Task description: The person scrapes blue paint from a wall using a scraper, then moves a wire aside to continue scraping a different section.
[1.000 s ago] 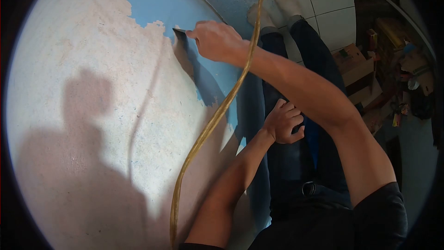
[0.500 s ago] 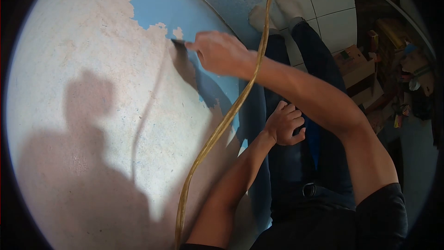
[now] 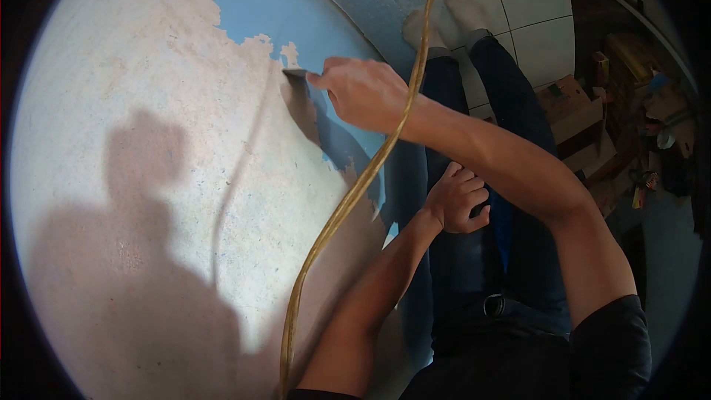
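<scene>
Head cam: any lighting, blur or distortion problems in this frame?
Head view: strong fisheye, black corners, floor tiles bend; hard sunlight on the wall throws the person's shadow lower left and another under the right hand; scraper reads sharp; boxes at right sit dim.

Home reno spot: half-scraped wall (image 3: 148, 118), tile floor (image 3: 537, 0), cardboard boxes (image 3: 572, 107).

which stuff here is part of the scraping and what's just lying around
In use: small dark flat-bladed scraper in the right hand; blue paint layer; pale bare plaster wall.
Lying about: brown cardboard boxes and mixed clutter on the white tiled floor; yellowish hanging cord; left hand resting on dark trousers.
</scene>
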A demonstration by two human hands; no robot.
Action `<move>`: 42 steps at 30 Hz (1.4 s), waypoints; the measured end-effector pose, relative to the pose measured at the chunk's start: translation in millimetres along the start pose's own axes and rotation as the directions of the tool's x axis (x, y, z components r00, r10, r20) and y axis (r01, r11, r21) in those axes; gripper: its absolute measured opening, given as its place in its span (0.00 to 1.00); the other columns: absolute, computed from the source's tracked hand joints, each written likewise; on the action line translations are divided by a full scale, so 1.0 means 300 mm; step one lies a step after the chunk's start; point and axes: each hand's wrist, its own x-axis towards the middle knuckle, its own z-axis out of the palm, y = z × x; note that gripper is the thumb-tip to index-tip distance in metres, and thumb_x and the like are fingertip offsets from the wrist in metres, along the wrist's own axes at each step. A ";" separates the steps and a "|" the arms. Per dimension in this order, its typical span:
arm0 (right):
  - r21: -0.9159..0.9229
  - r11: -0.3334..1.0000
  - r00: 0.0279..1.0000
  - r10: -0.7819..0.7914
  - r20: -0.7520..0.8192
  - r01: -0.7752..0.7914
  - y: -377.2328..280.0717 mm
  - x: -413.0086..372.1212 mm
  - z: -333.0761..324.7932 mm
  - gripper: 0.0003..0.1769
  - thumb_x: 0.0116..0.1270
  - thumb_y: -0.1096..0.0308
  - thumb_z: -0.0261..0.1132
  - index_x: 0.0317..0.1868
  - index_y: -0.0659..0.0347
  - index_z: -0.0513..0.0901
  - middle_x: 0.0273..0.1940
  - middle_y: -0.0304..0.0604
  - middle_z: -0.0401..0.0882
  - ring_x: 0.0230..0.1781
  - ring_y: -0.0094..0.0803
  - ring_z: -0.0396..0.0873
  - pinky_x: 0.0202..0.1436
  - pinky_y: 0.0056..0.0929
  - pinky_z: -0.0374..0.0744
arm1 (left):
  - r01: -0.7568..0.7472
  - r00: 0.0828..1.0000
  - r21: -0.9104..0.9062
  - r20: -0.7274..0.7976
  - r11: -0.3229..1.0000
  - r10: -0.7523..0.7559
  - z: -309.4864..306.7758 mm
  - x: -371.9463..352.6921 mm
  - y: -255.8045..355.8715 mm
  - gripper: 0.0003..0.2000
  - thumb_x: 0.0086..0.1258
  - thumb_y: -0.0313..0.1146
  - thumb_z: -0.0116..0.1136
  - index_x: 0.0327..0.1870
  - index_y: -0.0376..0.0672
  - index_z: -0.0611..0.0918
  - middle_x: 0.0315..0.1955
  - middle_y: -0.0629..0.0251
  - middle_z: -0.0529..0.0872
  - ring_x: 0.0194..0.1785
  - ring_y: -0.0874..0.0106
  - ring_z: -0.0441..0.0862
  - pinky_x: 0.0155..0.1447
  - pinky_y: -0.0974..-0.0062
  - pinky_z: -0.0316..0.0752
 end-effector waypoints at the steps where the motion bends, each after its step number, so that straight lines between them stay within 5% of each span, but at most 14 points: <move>1: 0.001 1.000 1.000 0.019 -0.004 -0.019 0.021 0.030 0.007 0.22 0.71 0.78 0.56 0.62 0.57 0.88 0.47 0.54 0.85 0.47 0.54 0.86 0.50 0.48 0.86 | 0.025 0.999 0.000 0.033 1.000 -0.025 0.004 -0.009 0.001 0.13 0.61 0.45 0.60 0.23 0.46 0.81 0.27 0.66 0.78 0.41 0.65 0.72 0.54 0.61 0.65; 5: 0.019 1.000 1.000 0.020 -0.024 -0.020 0.060 0.077 0.033 0.22 0.72 0.78 0.56 0.62 0.57 0.88 0.48 0.53 0.85 0.47 0.53 0.86 0.51 0.48 0.86 | 0.069 0.992 -0.008 0.110 0.998 -0.068 0.006 -0.022 0.004 0.13 0.61 0.45 0.60 0.23 0.46 0.81 0.28 0.66 0.78 0.42 0.65 0.73 0.54 0.60 0.65; 8: 0.051 0.999 1.000 0.013 0.011 -0.014 0.003 -0.008 0.016 0.22 0.72 0.77 0.56 0.62 0.58 0.88 0.48 0.53 0.85 0.47 0.53 0.87 0.51 0.48 0.86 | -0.032 0.999 0.012 -0.011 0.999 0.032 0.000 0.003 0.000 0.13 0.61 0.45 0.61 0.23 0.46 0.81 0.27 0.66 0.77 0.41 0.65 0.72 0.54 0.61 0.64; 12: -0.028 0.997 0.997 0.070 0.044 -0.069 0.019 0.046 -0.016 0.22 0.72 0.77 0.56 0.62 0.57 0.88 0.47 0.53 0.86 0.46 0.53 0.87 0.50 0.48 0.86 | 0.058 0.995 -0.011 0.082 0.998 -0.057 0.008 -0.020 0.008 0.12 0.60 0.44 0.61 0.23 0.46 0.81 0.26 0.66 0.76 0.41 0.65 0.72 0.54 0.61 0.64; 18: 0.067 0.997 0.999 -0.032 -0.031 0.034 0.004 -0.014 0.022 0.22 0.72 0.77 0.56 0.61 0.58 0.88 0.47 0.53 0.86 0.45 0.54 0.87 0.48 0.48 0.87 | 0.027 0.999 -0.024 0.036 0.999 -0.026 0.012 -0.011 0.004 0.12 0.61 0.43 0.61 0.23 0.46 0.80 0.26 0.66 0.76 0.40 0.65 0.71 0.53 0.60 0.65; 24: 0.079 0.993 0.996 0.087 -0.016 -0.085 0.057 0.119 0.015 0.23 0.73 0.77 0.56 0.63 0.57 0.87 0.50 0.53 0.85 0.52 0.55 0.85 0.56 0.50 0.84 | 0.061 0.996 -0.019 0.069 0.998 -0.059 0.009 -0.011 0.009 0.12 0.60 0.44 0.61 0.23 0.46 0.81 0.27 0.67 0.76 0.39 0.65 0.71 0.53 0.61 0.65; 27: 0.059 0.998 0.997 -0.005 -0.071 0.009 0.056 0.087 0.055 0.22 0.73 0.77 0.55 0.62 0.57 0.88 0.51 0.53 0.85 0.54 0.54 0.84 0.57 0.50 0.83 | 0.061 0.996 -0.029 0.072 0.998 -0.059 0.007 -0.014 0.004 0.12 0.60 0.44 0.61 0.24 0.46 0.81 0.27 0.66 0.76 0.39 0.65 0.71 0.53 0.61 0.64; 30: 0.069 0.993 0.992 0.090 0.093 -0.097 -0.030 0.047 -0.034 0.23 0.73 0.77 0.53 0.62 0.60 0.87 0.51 0.54 0.85 0.55 0.56 0.83 0.58 0.51 0.83 | 0.048 0.998 -0.041 0.047 0.998 -0.046 0.010 -0.010 0.005 0.12 0.60 0.44 0.61 0.24 0.46 0.81 0.26 0.66 0.76 0.40 0.65 0.71 0.53 0.61 0.64; 36: 0.098 0.995 0.999 0.000 -0.040 0.004 0.035 0.103 0.014 0.15 0.70 0.74 0.58 0.50 0.64 0.89 0.52 0.52 0.84 0.56 0.51 0.86 0.59 0.48 0.84 | 0.066 0.993 -0.021 0.097 0.998 -0.063 0.002 -0.005 0.010 0.12 0.60 0.44 0.61 0.24 0.46 0.81 0.27 0.66 0.76 0.41 0.65 0.72 0.53 0.61 0.64; 39: 0.050 0.996 0.992 0.065 0.110 -0.071 -0.056 0.042 -0.045 0.21 0.72 0.77 0.55 0.60 0.61 0.88 0.50 0.53 0.85 0.55 0.54 0.85 0.59 0.50 0.83 | 0.043 0.998 -0.009 0.035 0.999 -0.043 0.011 -0.010 0.007 0.12 0.61 0.44 0.61 0.24 0.46 0.81 0.27 0.66 0.76 0.41 0.65 0.72 0.53 0.61 0.64; 42: 0.069 0.996 0.998 0.056 0.039 -0.059 -0.016 0.075 -0.035 0.21 0.71 0.77 0.56 0.60 0.63 0.88 0.50 0.54 0.85 0.55 0.55 0.85 0.59 0.49 0.83 | 0.053 0.997 -0.012 0.049 0.999 -0.053 0.013 -0.010 0.007 0.12 0.61 0.44 0.61 0.24 0.46 0.81 0.27 0.66 0.76 0.41 0.65 0.72 0.53 0.61 0.64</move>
